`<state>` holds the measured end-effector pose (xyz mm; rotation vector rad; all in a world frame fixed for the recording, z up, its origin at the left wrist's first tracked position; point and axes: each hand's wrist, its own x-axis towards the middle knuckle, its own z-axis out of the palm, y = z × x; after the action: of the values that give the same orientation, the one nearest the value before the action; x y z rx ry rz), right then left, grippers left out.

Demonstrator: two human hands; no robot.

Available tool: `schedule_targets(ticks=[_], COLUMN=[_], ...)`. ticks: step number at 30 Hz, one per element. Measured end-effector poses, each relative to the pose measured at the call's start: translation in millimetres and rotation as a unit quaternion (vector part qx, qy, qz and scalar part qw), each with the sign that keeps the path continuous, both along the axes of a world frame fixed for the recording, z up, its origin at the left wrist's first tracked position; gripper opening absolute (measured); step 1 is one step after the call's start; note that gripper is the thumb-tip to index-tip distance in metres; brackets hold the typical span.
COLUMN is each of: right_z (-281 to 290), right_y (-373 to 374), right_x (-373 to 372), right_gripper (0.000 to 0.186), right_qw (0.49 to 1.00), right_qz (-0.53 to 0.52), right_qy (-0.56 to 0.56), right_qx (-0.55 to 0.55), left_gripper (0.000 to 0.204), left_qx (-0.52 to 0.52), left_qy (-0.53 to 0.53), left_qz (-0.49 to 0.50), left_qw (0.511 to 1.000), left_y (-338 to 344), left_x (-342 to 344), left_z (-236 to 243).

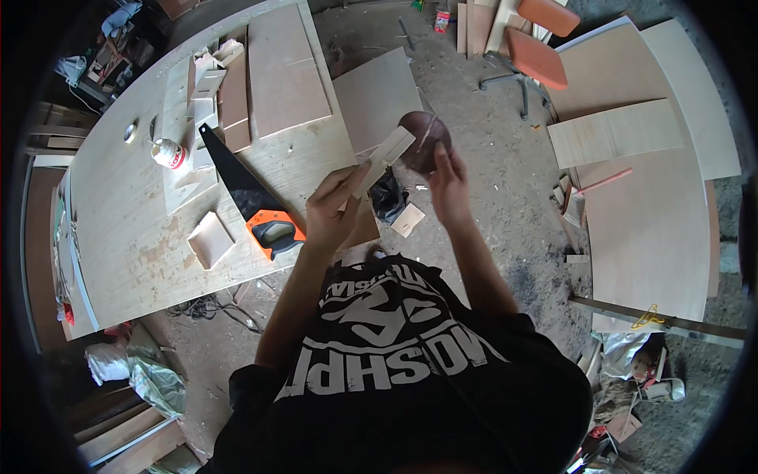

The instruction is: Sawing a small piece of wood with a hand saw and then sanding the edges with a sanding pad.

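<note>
Wooden strip (384, 160), pale and flat, sits in the air in front of the person's chest, gripped near its lower end by the left hand (335, 209), whose fingers are curled tight around it; its upper end rests against a dark brown round piece (424, 141). Further left, on the big plywood table (118, 205), lie a handsaw (251, 197) with a black blade and an orange and black handle, a white glue bottle (168, 153) with a red band, a small wooden block (209, 239) and several boards. The right hand (448, 188) clasps the round piece from below, fingers up along its edge. To the right, large pale plywood sheets (647, 213) lie on the dusty floor, beside an orange chair (537, 47).
</note>
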<state>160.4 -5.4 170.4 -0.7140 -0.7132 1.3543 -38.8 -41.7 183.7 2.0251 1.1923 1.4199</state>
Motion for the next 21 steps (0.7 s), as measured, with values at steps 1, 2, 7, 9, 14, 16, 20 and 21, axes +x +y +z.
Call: schedule_targets(ticks=[1,2,7,9,14,16,20,21], right_z=[-1,-2,-4,-1,-12,-30,-147,-138], right_y=[-5,-9,-15,-14,-9,1,39,33], right_x=[-5,-9,-26,-28,-34,-39,-35,-46], right_gripper=[0.034,0.033,0.032,0.032,0.033,0.033,0.031,0.031], right_qw=[1.000,0.998,0.998,0.997,0.997,0.994,0.888,0.872], right_qz=[0.027,0.052,0.063,0.070,0.077,0.077,0.096,0.146], right_qy=[0.010,0.020,0.007,0.024,-0.010,-0.079,-0.438,-0.449], right_qx=[-0.006,-0.013,0.011,0.004,-0.003,-0.013,-0.096,-0.130], left_gripper=[0.050,0.050,0.047,0.046,0.044,0.042,0.033,0.027], left_qx=[-0.005,-0.005,-0.011,-0.008,-0.076,-0.241,-0.260,-0.266], left_qy=[-0.008,-0.008,-0.023,-0.021,-0.069,-0.322,-0.367,-0.377], left_qz=[0.001,0.002,-0.012,-0.010,-0.007,0.000,0.042,0.059], left_qw=[1.000,1.000,1.000,1.000,0.995,0.915,0.892,0.885], left_y=[1,1,-6,-7,-8,-12,-16,-22], left_x=[2,3,15,15,10,11,-3,-14], left_z=[0,-1,0,-2,-21,-23,-43,-54])
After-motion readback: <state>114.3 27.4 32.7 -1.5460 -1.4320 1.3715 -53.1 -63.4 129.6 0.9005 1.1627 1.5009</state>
